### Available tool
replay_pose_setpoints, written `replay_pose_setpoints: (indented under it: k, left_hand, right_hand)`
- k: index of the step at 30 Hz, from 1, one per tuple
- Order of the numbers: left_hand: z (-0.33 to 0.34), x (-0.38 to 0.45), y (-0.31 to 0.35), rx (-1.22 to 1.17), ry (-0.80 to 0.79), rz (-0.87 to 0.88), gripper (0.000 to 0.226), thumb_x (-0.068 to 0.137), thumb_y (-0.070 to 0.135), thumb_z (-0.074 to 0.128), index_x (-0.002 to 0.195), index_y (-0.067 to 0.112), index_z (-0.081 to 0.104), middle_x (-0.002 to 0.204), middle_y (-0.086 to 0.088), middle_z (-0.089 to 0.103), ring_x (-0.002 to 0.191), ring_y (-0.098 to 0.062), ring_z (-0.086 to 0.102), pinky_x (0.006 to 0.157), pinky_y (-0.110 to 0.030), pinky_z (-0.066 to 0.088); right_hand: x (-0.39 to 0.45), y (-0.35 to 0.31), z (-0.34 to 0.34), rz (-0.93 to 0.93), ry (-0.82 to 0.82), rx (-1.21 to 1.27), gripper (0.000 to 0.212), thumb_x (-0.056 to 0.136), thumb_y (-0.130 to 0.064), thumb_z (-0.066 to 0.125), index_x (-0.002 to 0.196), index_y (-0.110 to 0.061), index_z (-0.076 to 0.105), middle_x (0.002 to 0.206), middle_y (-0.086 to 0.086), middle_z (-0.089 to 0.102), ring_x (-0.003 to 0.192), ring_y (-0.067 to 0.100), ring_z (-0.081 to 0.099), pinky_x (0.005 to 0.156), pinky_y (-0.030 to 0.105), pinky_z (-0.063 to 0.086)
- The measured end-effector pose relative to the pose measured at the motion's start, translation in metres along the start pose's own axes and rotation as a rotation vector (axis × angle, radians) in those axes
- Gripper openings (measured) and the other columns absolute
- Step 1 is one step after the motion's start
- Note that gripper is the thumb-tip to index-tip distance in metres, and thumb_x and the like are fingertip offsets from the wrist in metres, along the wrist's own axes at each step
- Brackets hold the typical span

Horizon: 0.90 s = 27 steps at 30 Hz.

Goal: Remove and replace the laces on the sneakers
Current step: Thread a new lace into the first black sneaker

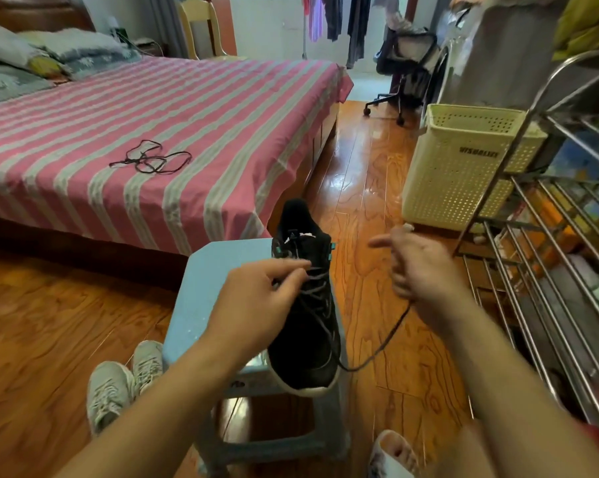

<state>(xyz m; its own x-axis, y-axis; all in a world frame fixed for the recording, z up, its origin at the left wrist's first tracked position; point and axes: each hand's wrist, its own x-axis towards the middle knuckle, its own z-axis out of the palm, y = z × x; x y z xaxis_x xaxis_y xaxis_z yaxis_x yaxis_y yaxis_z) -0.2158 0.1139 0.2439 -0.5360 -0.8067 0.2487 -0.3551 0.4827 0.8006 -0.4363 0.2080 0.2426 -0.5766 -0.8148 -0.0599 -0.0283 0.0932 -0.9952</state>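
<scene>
Striped bed [194, 108], loose lace [149, 157], basket [463, 167]

Laundry basket [463, 167] — dark lettering, too blurred to read.

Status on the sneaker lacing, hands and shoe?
Left hand pinching lace at black sneaker eyelets. Right hand gripping lace end. Nothing blocking.

Bare forearms, no sleeves, no rings or watch visible on left hand [256, 298] or right hand [419, 267]. White open-toed slipper [391, 453] worn on foot, bottom centre-right of frame.
</scene>
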Motion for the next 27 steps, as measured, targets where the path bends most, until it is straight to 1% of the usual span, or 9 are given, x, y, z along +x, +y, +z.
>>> replay_pose_setpoints:
  k: [2,4,8,11,14,16,18,21,27]
  left_hand:
    - [0.007,0.015,0.002,0.007,0.103,-0.042,0.013,0.093,0.023,0.073,0.101,0.029,0.081,0.096,0.018,0.075,0.096,0.004,0.066,0.083,-0.01,0.048]
    - [0.015,0.026,0.004,0.064,0.136,-0.06,0.012,0.092,0.021,0.075,0.101,0.027,0.081,0.096,0.015,0.075,0.094,-0.001,0.066,0.083,-0.013,0.045]
    - [0.031,0.038,0.004,0.148,0.113,-0.063,0.019,0.089,0.024,0.077,0.108,0.026,0.079,0.098,0.01,0.072,0.091,-0.008,0.066,0.087,-0.024,0.052]
    - [0.037,0.041,0.004,0.19,0.105,-0.043,0.022,0.088,0.027,0.079,0.11,0.029,0.078,0.094,0.01,0.068,0.087,-0.01,0.063,0.084,-0.026,0.051]
    - [0.04,0.041,0.004,0.205,0.097,-0.019,0.023,0.088,0.027,0.079,0.111,0.03,0.078,0.095,0.01,0.066,0.088,-0.009,0.062,0.082,-0.021,0.046]
    - [0.042,0.042,0.003,0.205,0.093,-0.018,0.023,0.088,0.027,0.078,0.11,0.031,0.079,0.095,0.01,0.067,0.091,-0.01,0.063,0.083,-0.021,0.047]
    - [0.042,0.044,0.001,0.196,0.09,-0.035,0.021,0.088,0.027,0.078,0.108,0.031,0.08,0.097,0.009,0.071,0.094,-0.01,0.066,0.087,-0.026,0.051]
    - [0.043,0.045,-0.001,0.144,0.074,-0.069,0.017,0.087,0.026,0.078,0.104,0.028,0.081,0.099,0.01,0.077,0.095,-0.007,0.07,0.092,-0.031,0.055]
    - [0.045,0.045,0.001,0.154,0.072,-0.065,0.014,0.087,0.027,0.078,0.1,0.028,0.082,0.097,0.012,0.078,0.092,-0.004,0.07,0.09,-0.028,0.055]
  right_hand:
    - [-0.017,0.007,0.026,-0.013,-0.073,-0.101,0.025,0.107,-0.025,0.043,0.115,-0.026,0.066,0.065,-0.002,0.053,0.049,0.01,0.039,0.044,0.024,0.031]
    - [-0.022,0.015,0.044,-0.043,-0.028,-0.143,0.025,0.107,-0.018,0.042,0.11,-0.026,0.065,0.068,-0.001,0.059,0.049,0.008,0.043,0.046,0.022,0.034]
    - [-0.018,0.027,0.057,-0.073,0.096,-0.277,0.021,0.103,-0.026,0.053,0.089,-0.023,0.069,0.064,-0.005,0.06,0.052,0.003,0.05,0.052,0.022,0.039]
    - [-0.019,0.037,0.064,-0.117,0.151,-0.464,0.016,0.099,-0.03,0.06,0.096,-0.027,0.075,0.081,-0.011,0.066,0.074,0.004,0.061,0.063,0.02,0.042]
    - [-0.014,0.039,0.067,-0.179,0.274,-0.446,0.015,0.097,-0.03,0.064,0.099,-0.024,0.078,0.081,-0.013,0.065,0.078,0.008,0.063,0.069,0.028,0.051]
    - [-0.01,0.038,0.07,-0.176,0.261,-0.425,0.016,0.097,-0.03,0.064,0.093,-0.024,0.079,0.072,-0.012,0.064,0.072,0.008,0.063,0.067,0.032,0.054]
    - [-0.007,0.038,0.071,-0.185,0.246,-0.449,0.017,0.096,-0.031,0.065,0.091,-0.024,0.079,0.07,-0.011,0.064,0.072,0.009,0.063,0.067,0.031,0.052]
    - [-0.007,0.037,0.069,-0.23,0.255,-0.536,0.015,0.096,-0.032,0.066,0.094,-0.024,0.079,0.083,-0.009,0.067,0.081,0.01,0.06,0.071,0.03,0.049]
    - [-0.004,0.037,0.076,-0.173,0.3,-0.429,0.021,0.098,-0.03,0.062,0.087,-0.021,0.077,0.077,-0.007,0.068,0.076,0.01,0.061,0.067,0.03,0.048]
